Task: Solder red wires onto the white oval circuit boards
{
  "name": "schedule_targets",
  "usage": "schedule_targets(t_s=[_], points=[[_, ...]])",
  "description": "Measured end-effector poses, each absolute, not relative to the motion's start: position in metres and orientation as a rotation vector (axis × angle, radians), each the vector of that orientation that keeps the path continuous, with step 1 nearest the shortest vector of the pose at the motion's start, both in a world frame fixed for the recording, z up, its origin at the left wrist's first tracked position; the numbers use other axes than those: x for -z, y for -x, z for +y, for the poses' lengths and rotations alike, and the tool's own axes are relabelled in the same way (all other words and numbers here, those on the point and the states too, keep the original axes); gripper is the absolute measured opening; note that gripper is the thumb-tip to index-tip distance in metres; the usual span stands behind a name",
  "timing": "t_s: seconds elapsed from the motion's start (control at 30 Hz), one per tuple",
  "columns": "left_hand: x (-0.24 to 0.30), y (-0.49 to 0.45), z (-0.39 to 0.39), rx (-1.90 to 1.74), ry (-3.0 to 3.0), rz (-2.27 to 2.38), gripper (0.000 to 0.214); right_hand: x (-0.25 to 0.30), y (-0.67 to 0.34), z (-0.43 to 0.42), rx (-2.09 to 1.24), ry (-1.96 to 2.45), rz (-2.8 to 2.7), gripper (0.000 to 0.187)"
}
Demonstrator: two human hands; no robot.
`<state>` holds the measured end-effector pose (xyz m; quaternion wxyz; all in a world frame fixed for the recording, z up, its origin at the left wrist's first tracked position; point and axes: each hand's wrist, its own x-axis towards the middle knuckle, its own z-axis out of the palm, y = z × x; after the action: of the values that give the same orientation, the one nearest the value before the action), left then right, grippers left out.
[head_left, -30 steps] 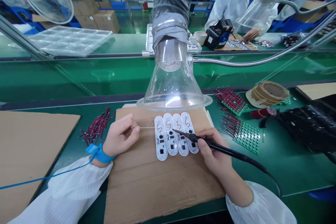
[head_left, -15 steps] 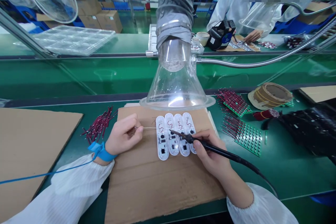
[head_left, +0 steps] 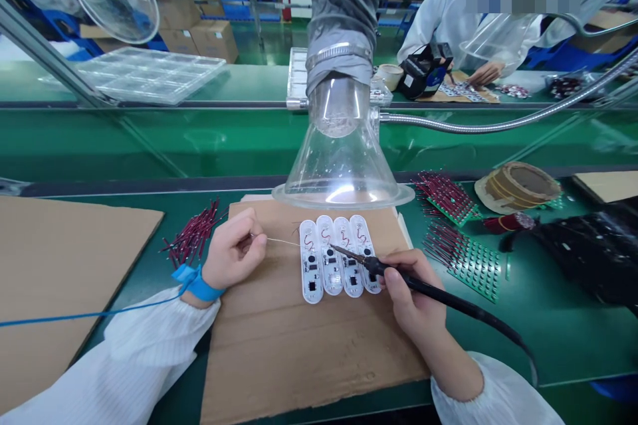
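Observation:
My left hand (head_left: 236, 249), with a blue wrist strap (head_left: 199, 283), pinches a thin solder wire (head_left: 282, 241). The wire stretches right to the edge of the leftmost white circuit board (head_left: 312, 282). Several such long, rounded boards lie side by side on a cardboard sheet (head_left: 299, 358), short red wires at their far ends. My right hand (head_left: 416, 292) is closed around the black handle of a soldering iron (head_left: 381, 267). Its tip is over the second board (head_left: 329, 272) from the left, apart from the solder wire; whether it touches the board I cannot tell.
A clear fume hood (head_left: 343, 166) hangs just beyond the boards. Red wires (head_left: 195, 232) lie left; green boards (head_left: 476, 264) with red wires, a tape roll (head_left: 518, 186) and a black bag-like thing (head_left: 593, 252) lie right. Across the bench, a co-worker's hand (head_left: 486, 73) works.
My left hand has drawn back slightly left, pulling the solder wire away from the iron. The iron's tip has shifted a little right. The whole view has moved slightly.

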<state>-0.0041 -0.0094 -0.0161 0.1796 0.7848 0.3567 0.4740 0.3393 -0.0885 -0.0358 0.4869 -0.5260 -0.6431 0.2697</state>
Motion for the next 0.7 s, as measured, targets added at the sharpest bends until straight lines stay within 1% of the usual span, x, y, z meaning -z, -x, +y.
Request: schedule_targets(t_s=[0.27,0.47,0.7], points=[[0.016,0.004,-0.009,-1.338,-2.219,1.045,0.029,0.006,-0.315,-0.087,-0.695,1.321,-1.726,0.018],[0.014,0.002,-0.009,-1.309,-2.243,1.019,0.030,0.001,-0.316,-0.086,-0.751,1.356,-1.767,0.017],[0.011,0.000,-0.009,-1.247,-2.315,0.959,0.029,0.001,-0.315,-0.085,-0.708,1.337,-1.820,0.007]])
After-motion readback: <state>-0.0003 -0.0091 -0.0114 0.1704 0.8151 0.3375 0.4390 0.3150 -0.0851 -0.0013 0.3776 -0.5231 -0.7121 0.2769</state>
